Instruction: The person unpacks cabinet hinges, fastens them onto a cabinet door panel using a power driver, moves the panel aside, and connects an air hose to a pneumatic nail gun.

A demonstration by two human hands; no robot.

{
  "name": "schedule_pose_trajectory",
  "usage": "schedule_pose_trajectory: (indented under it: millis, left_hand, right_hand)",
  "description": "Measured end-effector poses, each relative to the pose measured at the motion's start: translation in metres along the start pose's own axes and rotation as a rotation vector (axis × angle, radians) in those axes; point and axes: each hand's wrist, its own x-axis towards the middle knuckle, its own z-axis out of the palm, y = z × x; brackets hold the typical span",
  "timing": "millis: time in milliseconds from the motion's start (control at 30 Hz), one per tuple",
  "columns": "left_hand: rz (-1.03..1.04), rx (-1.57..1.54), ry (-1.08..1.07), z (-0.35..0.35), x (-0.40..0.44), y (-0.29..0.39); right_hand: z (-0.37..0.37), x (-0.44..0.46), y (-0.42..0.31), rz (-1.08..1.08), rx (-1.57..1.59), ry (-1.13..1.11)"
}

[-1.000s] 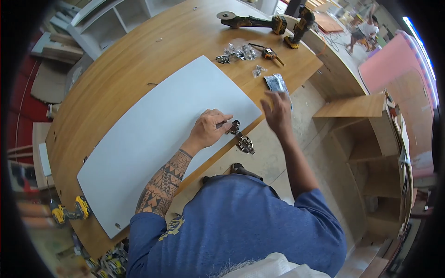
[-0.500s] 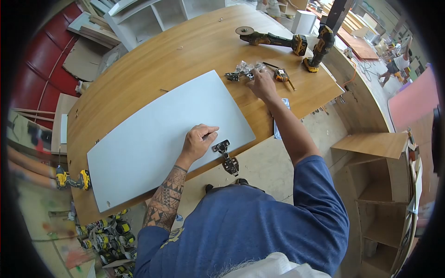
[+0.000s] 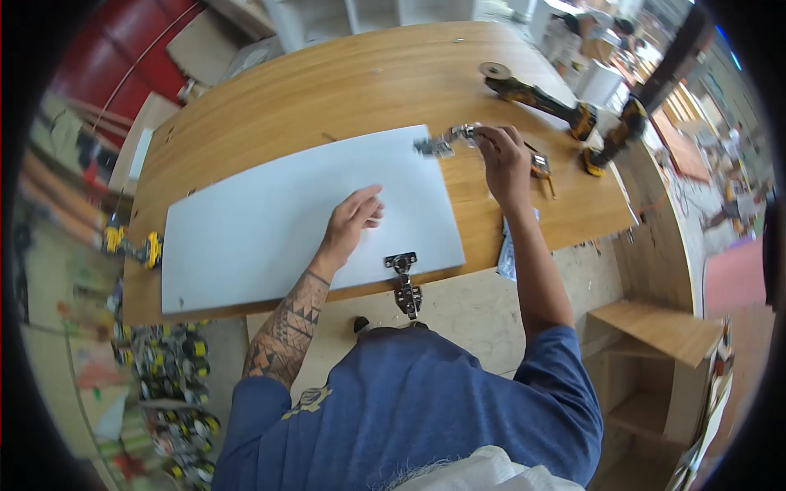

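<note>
A white panel (image 3: 270, 221) lies on the wooden table. Over it hovers my left hand (image 3: 354, 219), its fingers stretched out and holding nothing. At the panel's near edge sits a metal cabinet hinge (image 3: 402, 263), its arm hanging over the table's edge. My right hand (image 3: 503, 155) pinches a second cabinet hinge (image 3: 442, 144), which reaches left over the panel's far right corner and is slightly blurred. Beside and partly behind that hand is clear plastic packaging, not clearly seen.
An angle grinder (image 3: 536, 96) and another cordless tool (image 3: 616, 137) rest at the table's (image 3: 327, 90) far right. A tape measure (image 3: 539, 166) lies right of my hand. A yellow-black drill (image 3: 135, 243) is at the left edge. People work in the background.
My right hand has picked up a hinge from the small pile and lifted it toward the panel. My left hand has gone from curled to outstretched. The camera view has shifted.
</note>
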Motion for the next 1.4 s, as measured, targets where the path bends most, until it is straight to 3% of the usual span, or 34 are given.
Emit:
schedule_pose_trajectory:
  millis: [100, 167, 200, 267, 333, 400, 467, 533, 567, 600, 667, 700, 767, 800, 900, 967, 1000, 1067, 1133, 1200, 1400]
  left_hand:
    - [-0.024, -0.18, -0.079, 0.018, -0.01, 0.052]
    - [-0.014, -0.545, -0.207, 0.025, -0.015, 0.072]
    - [-0.016, -0.55, -0.183, 0.022, -0.018, 0.072]
    - [0.056, -0.304, -0.206, 0.016, -0.023, 0.074]
    - [0.059, -0.279, -0.146, 0.004, -0.039, 0.075]
    - [0.182, 0.214, 0.009, -0.014, -0.059, 0.068]
    - [0.226, 0.231, 0.114, -0.031, -0.078, 0.06]
    - [0.396, 0.369, 0.272, -0.054, -0.099, 0.04]
    - [0.373, 0.366, 0.229, -0.074, -0.113, 0.034]
    - [0.324, 0.475, 0.171, -0.096, -0.131, 0.036]
    - [0.417, 0.548, 0.188, -0.129, -0.159, 0.017]
    - [0.402, 0.546, 0.207, -0.147, -0.175, 0.019]
    - [0.129, 0.391, 0.209, -0.184, -0.21, 0.025]
    - [0.121, 0.381, 0.218, -0.204, -0.223, 0.019]
    - [0.134, 0.374, 0.332, -0.256, -0.26, -0.006]
    - [0.094, 0.34, 0.426, -0.282, -0.284, -0.016]
    - [0.062, 0.321, 0.512, -0.294, -0.296, -0.018]
    - [0.037, 0.287, 0.565, -0.323, -0.315, -0.021]
    - [0.047, 0.508, 0.817, -0.352, -0.327, -0.036]
    - [-0.023, 0.585, 0.846, -0.381, -0.341, -0.049]
    - [-0.083, 0.736, 0.864, -0.404, -0.339, -0.056]
  right_hand:
    - [0.011, -0.009, -0.048, -0.157, 0.118, -0.026]
    - [0.023, -0.019, -0.067, -0.285, 0.133, -0.02]
    - [0.032, -0.026, -0.075, -0.289, 0.151, -0.036]
    - [0.047, -0.039, -0.089, -0.212, 0.222, 0.007]
    - [0.062, -0.049, -0.109, -0.18, 0.252, -0.021]
    - [0.074, -0.063, -0.139, -0.16, 0.273, -0.095]
    - [0.087, -0.075, -0.17, -0.151, 0.291, -0.224]
    - [0.105, -0.083, -0.199, -0.085, 0.426, -0.352]
    - [0.118, -0.093, -0.204, 0.07, 0.526, -0.437]
    - [0.13, -0.096, -0.23, 0.446, 0.824, -0.443]
    - [0.159, -0.096, -0.245, 0.543, 0.833, -0.67]
    - [0.175, -0.1, -0.262, 0.544, 0.839, -0.693]
    - [0.208, -0.111, -0.296, 0.72, 0.793, -0.981]
    - [0.223, -0.114, -0.319, 0.637, 0.64, -1.026]
    - [0.274, -0.129, -0.36, 0.57, 0.623, -1.141]
    - [0.308, -0.139, -0.382, -0.058, 0.619, -1.14]
    - [0.319, -0.142, -0.397, -0.056, 0.612, -1.154]
    - [0.34, -0.143, -0.431, 0.331, 0.608, -1.3]
    - [0.355, -0.147, -0.45, 0.217, 0.49, -1.279]
    - [0.369, -0.159, -0.452, 0.029, 0.499, -1.197]
    - [0.386, -0.166, -0.458, -0.012, 0.444, -1.278]
